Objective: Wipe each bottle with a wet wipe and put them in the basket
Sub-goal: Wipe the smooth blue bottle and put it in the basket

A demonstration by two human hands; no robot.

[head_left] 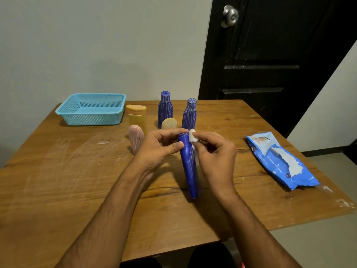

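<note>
— Fingers and thumb of the left hand (160, 147) pinch the cap end of the blue bottle (189, 167), agreed?

— Agreed, closed round it. The right hand (214, 153) is closed too, pressing a small white wet wipe (193, 136) against the bottle's top.

— Where is the bottle standing?

— Upright, base on the wooden table (77, 190), near the middle, leaning slightly. It looks plain deep blue, smooth and glossy.

— And behind it?

— Five more: a pink bottle (135, 139) just left of the hand, a yellow bottle (136, 118), a pale cream one (169, 123) mostly hidden, and two blue bottles streaked with white, one (165, 111) further back than the other (189, 114).

— The basket?

— The light blue basket (92, 110) sits at the far left corner, nothing showing inside. The wipes pack (280, 159) lies to the right, a sheet poking from its opening.

— The table looks rough.

— Scuffed, with white smears. Behind it a pale wall (96, 45) and a black door (270, 55) with a metal knob (229, 16).
</note>
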